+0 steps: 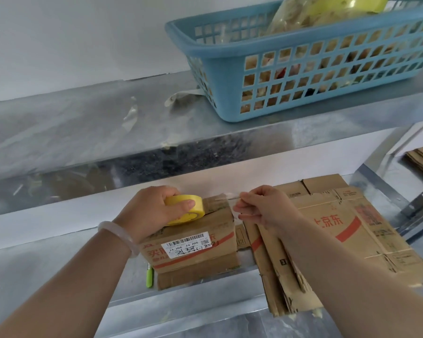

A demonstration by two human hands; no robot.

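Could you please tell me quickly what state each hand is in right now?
Left hand: closed round the yellow tape roll, on top of the cardboard box.
Right hand: pinching the clear tape end pulled from the roll.

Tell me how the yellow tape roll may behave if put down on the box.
The tape roll is round and held tilted, so it may roll off the box. It looks light: the left hand holds it with thumb and fingers only.
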